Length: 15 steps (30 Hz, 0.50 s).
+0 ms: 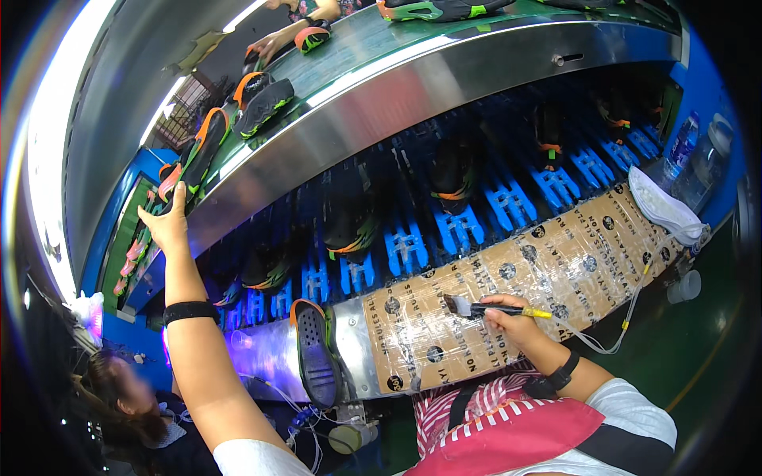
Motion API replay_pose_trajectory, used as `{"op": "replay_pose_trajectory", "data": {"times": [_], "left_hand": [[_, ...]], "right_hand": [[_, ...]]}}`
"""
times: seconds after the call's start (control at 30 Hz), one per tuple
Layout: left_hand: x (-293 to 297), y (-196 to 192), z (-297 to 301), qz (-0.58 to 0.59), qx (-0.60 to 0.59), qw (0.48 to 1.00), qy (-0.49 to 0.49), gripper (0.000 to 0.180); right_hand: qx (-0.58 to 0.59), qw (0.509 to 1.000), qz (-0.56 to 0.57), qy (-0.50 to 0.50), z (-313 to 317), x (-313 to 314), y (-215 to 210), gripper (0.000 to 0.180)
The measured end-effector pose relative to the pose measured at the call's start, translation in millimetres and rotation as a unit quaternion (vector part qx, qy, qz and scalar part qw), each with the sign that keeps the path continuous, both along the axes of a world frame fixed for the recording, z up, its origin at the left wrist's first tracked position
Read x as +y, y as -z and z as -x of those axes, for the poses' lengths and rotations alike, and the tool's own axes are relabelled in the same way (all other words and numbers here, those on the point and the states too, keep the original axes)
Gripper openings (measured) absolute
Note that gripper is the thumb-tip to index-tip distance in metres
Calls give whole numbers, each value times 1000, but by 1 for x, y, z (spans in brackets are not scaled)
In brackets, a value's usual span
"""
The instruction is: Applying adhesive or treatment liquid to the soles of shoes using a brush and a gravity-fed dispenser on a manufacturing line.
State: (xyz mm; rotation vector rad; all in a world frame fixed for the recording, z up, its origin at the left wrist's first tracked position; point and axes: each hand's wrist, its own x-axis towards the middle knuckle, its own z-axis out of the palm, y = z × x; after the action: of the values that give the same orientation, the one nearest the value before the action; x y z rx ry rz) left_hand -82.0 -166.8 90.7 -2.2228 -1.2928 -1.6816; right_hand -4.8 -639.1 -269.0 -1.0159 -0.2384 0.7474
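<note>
Cardboard covered the bench (556, 262) below a steel conveyor (444, 79). Left hand (165, 224) reached up, fingers closing around a black-and-orange shoe (190, 159) on the conveyor. Right hand (512, 316) had fingers clenched on a yellow-handled brush (476, 308) over the cardboard.

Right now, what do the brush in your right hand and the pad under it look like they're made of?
The brush: dark bristles, black ferrule and a glossy yellow handle, probably plastic or painted wood. The pad: brown printed cardboard under clear shiny film, judging by glare and wrinkles. The conveyor edge above looks like brushed metal, with bright streaked reflections.
</note>
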Motion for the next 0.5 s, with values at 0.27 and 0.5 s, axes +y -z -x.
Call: {"op": "replay_pose_trajectory", "data": {"times": [0.27,0.5], "left_hand": [[11,-8,-18,52,7,991,-126,105],[42,-21,-20,98,66,976,-181,108]], "right_hand": [[-10,1000,9,0,1,-1,-5,27],[-4,1000,19,-11,2,0,-10,26]]}}
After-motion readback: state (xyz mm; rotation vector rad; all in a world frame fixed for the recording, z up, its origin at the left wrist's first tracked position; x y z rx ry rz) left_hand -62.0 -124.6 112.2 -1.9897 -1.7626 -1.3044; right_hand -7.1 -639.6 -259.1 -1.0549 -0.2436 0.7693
